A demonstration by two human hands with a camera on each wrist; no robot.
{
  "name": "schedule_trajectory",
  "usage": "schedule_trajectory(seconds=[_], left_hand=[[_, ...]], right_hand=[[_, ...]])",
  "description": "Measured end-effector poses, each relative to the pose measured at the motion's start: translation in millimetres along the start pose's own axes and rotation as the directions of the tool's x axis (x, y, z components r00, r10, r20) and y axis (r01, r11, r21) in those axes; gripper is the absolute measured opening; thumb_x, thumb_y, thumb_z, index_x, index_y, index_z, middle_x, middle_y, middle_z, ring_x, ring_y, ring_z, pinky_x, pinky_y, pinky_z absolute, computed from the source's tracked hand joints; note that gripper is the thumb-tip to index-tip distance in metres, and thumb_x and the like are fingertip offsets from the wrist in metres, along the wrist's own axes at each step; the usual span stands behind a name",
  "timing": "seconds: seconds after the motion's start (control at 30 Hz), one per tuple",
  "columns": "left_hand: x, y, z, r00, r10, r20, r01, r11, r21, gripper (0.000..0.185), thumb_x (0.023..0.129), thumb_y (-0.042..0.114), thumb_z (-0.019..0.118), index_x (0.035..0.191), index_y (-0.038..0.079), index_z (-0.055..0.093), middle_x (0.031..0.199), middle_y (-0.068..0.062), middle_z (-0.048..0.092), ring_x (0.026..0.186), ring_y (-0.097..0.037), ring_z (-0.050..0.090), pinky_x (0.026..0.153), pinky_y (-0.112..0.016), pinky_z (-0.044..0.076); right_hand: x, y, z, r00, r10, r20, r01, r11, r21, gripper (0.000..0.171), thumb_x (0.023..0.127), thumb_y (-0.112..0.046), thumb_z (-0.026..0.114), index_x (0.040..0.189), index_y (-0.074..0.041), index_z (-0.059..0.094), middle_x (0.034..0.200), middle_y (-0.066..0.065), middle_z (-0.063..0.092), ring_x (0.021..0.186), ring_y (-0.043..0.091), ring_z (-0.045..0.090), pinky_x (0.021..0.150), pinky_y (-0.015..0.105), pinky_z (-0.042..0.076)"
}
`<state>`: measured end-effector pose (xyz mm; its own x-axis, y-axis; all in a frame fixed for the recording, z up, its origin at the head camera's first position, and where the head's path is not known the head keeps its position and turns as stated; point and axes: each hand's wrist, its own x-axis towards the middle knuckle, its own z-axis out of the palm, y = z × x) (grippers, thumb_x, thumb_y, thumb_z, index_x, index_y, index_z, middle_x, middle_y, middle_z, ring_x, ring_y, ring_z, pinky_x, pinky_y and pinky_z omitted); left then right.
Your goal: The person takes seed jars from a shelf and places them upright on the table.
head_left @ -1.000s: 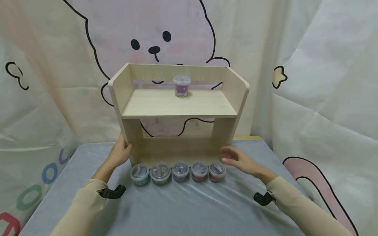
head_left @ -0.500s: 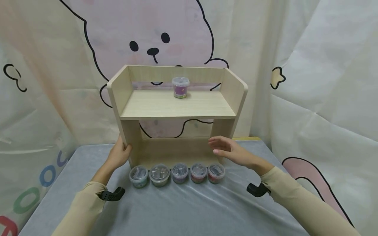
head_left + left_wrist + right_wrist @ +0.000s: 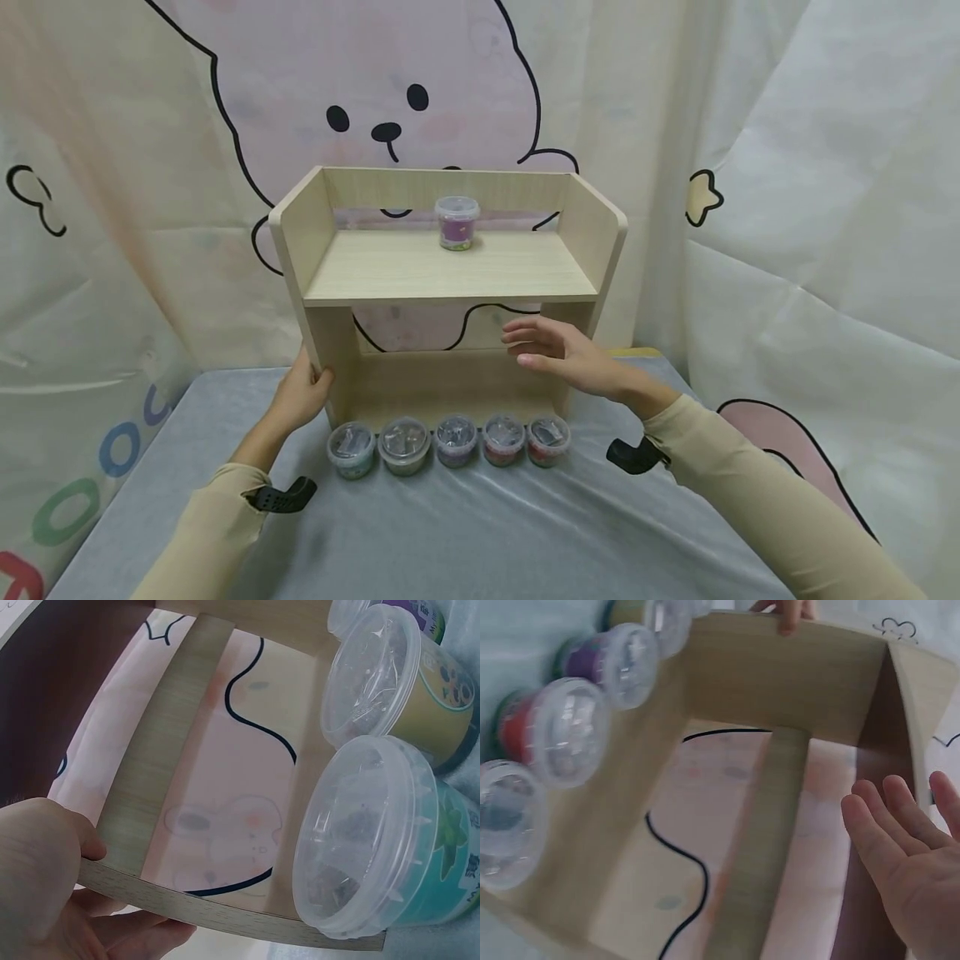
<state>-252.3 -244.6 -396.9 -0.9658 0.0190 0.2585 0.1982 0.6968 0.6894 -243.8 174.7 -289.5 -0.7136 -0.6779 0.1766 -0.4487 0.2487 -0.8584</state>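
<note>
Gripping the left upright of the wooden shelf (image 3: 450, 267), the left hand (image 3: 300, 396) has its thumb curled over the front edge of the board and its fingers wrapped behind it; the left wrist view shows that pinch plainly. The right hand (image 3: 562, 354) is spread flat, fingers straight and together, hanging in the air in front of the lower opening near the right upright, touching nothing as far as I can tell.

The shelf stands on the gray-covered desk (image 3: 465, 533), its back against the cartoon curtain (image 3: 787, 167). One small purple tub (image 3: 457, 222) sits alone on the upper board, near the back rail. Five lidded tubs (image 3: 450, 439) stand in a row on the desk, just in front of the shelf's foot and nearly touching it.

The risks, as I judge them: held on one side only, the shelf could twist or tip if pulled, and the purple tub would slide and roll off the open front. Any shove forward would knock the row of tubs over like skittles. The plastic sheet on the desk looks slippery, so the shelf's foot may skid. The right hand, coming in low, could clip the red tub (image 3: 548, 438) at the end of the row.
</note>
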Motion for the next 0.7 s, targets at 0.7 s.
schedule_trajectory(seconds=[0.7], left_hand=[[1.3, -2.5, 1.2, 1.000, -0.003, 0.010, 0.003, 1.000, 0.008, 0.061, 0.102, 0.012, 0.042, 0.157, 0.006, 0.016, 0.145, -0.038, 0.045, 0.130, -0.059, 0.048, 0.099, -0.071, 0.043]], right_hand=[[80, -62, -22, 0.977, -0.003, -0.214, 0.007, 1.000, 0.020, 0.052, 0.103, -0.016, 0.053, 0.151, -0.004, 0.038, 0.153, 0.024, 0.045, 0.140, 0.039, 0.049, 0.112, 0.047, 0.047]])
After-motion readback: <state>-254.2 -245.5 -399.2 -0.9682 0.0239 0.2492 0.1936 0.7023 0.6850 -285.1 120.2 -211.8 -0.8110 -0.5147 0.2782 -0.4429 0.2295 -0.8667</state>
